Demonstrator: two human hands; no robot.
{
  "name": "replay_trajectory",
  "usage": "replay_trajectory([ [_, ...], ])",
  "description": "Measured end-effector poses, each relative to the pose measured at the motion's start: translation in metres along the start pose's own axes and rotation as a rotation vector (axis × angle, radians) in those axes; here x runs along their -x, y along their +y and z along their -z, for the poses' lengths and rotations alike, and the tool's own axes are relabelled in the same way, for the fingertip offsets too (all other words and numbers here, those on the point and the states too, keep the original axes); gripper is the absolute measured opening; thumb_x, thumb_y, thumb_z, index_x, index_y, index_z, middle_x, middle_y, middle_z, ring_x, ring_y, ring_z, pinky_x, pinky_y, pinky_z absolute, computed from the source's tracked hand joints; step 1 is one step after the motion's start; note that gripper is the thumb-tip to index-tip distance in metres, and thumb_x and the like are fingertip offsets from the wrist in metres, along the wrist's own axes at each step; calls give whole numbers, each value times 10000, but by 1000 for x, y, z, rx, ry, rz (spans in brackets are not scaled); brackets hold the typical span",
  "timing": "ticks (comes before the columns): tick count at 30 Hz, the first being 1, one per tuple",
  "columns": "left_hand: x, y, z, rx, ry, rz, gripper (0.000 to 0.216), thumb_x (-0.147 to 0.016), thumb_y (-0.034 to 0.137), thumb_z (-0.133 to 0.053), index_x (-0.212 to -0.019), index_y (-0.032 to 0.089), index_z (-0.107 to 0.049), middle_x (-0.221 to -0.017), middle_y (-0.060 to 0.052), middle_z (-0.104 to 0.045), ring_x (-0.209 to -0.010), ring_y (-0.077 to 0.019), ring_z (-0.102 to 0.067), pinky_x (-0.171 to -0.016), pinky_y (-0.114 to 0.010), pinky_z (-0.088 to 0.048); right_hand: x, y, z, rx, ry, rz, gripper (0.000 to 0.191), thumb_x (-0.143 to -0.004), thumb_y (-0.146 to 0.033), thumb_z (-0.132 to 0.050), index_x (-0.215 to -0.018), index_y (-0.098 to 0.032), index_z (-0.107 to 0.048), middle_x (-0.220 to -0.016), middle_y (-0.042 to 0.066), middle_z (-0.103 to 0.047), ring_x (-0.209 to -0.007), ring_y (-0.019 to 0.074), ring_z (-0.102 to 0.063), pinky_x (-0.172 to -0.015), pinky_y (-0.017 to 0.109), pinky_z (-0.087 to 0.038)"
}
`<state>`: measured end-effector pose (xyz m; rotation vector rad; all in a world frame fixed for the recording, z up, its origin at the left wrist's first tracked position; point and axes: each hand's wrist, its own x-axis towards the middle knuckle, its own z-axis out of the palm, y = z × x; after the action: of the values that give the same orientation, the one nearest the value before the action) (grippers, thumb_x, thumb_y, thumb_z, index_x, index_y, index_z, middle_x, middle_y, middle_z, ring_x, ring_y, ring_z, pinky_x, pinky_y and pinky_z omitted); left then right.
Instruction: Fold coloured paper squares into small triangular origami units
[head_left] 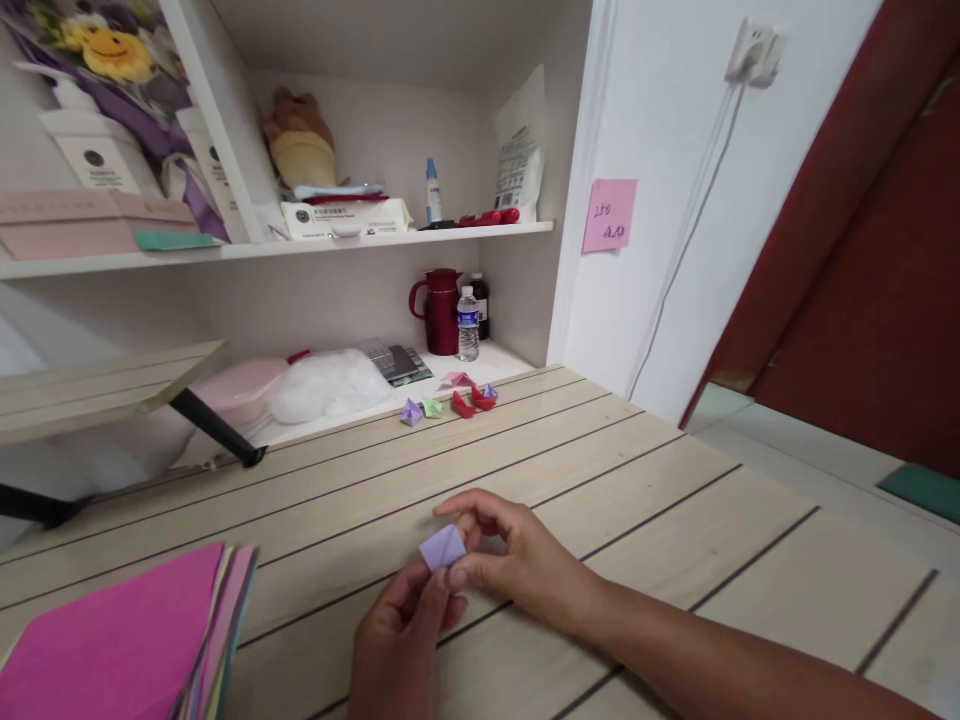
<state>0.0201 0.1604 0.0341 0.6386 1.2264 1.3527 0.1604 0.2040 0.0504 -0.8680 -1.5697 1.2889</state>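
Note:
A small folded piece of lilac paper is held above the wooden table, a crease running across its face. My left hand pinches its lower edge between thumb and fingers. On the paper's right side, my right hand grips the corner with thumb and fingertips, its index finger arched above. Farther back on the table stand small folded paper pieces: a purple one, a green one, a red one and a pink one.
A stack of coloured paper, magenta on top, lies at the front left. A small raised stand with black legs is behind it. Shelves at the back hold a red jug, a water bottle and a plastic bag.

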Motion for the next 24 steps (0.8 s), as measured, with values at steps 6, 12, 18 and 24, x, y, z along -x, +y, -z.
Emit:
replay_trajectory([
  [6,-8,4,6,98,-86,37,390,-541,370,-906,-823,150,-750,-756,-48,-737,-720,-150,-670,-717,-239,-528,1,1,1,-141,-58,-45,388,-717,-369,-818,-1003,-173,-645,-786,4,-665,-737,151,-621,-757,308,-489],
  [12,-6,-8,2,-119,6,-149,466,-635,375,-819,-1038,169,-708,-891,-72,-707,-868,-224,-666,-825,-346,-516,1,3,4,-44,0,-124,190,-765,-338,-746,-752,-160,-683,-662,-3,-654,-635,128,-583,-609,242,-448],
  [18,1,7,3,-508,284,-625,335,-714,361,-712,-1039,281,-707,-1181,-55,-571,-1117,-260,-538,-1062,-437,-384,1,-1,10,295,67,3,100,-831,-241,-654,-792,-185,-727,-724,13,-692,-682,148,-594,-615,249,-434],
  [24,-1,6,9,-653,163,-787,136,-765,287,-671,-886,298,-732,-988,-31,-662,-991,-238,-610,-949,-379,-445,5,-1,10,490,29,108,111,-857,-191,-626,-827,-206,-731,-796,21,-718,-746,166,-630,-647,259,-443],
])
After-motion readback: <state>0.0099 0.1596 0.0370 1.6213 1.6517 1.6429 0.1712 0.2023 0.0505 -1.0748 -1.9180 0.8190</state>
